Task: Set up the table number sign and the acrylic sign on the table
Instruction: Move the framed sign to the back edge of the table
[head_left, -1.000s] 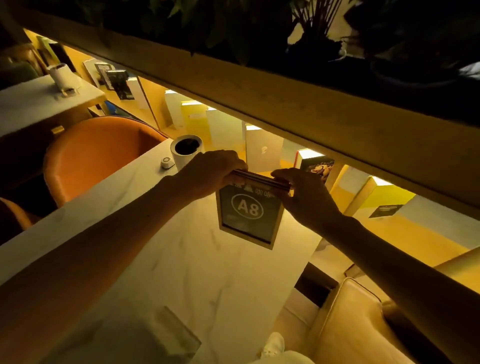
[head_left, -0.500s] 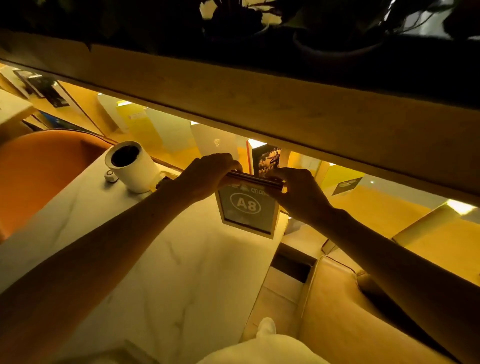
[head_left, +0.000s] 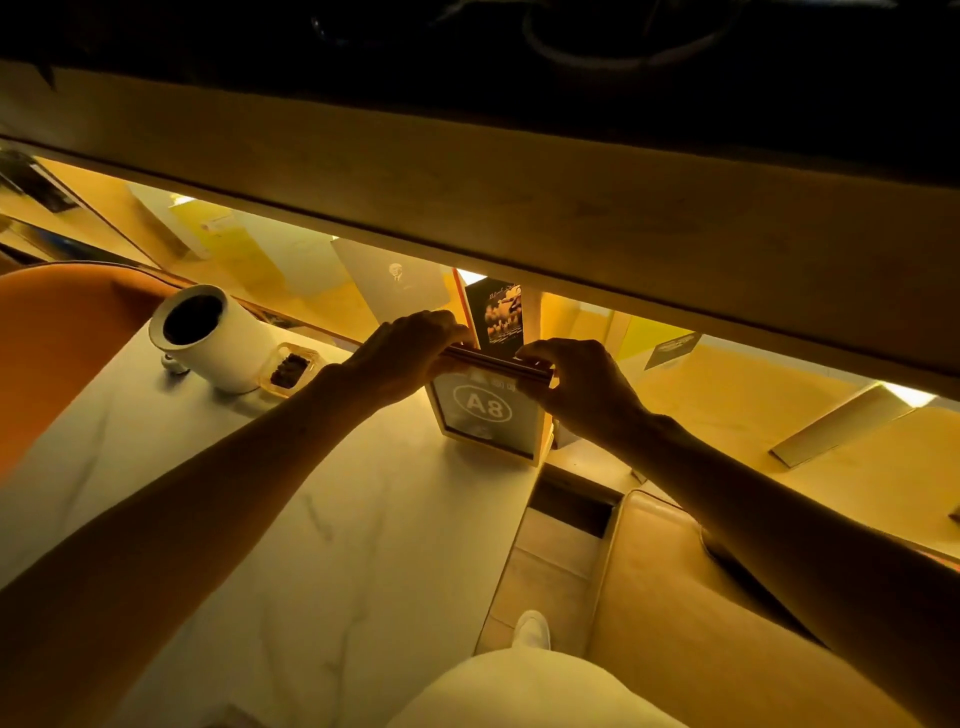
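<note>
Both hands (head_left: 410, 353) grip A8 sign (head_left: 485, 410) — at table (head_left: 311, 519) edge (right corner).

A single head-worn camera looked steeply down from close above the pale marble-patterned table (head_left: 291, 519), facing the far wooden shelf (head_left: 519, 208).

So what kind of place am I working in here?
Probably a café or restaurant. The A8 table number sign held by the left hand and right hand stands on a marble-look table, with an orange armchair and a lit shelf of books behind.
</note>
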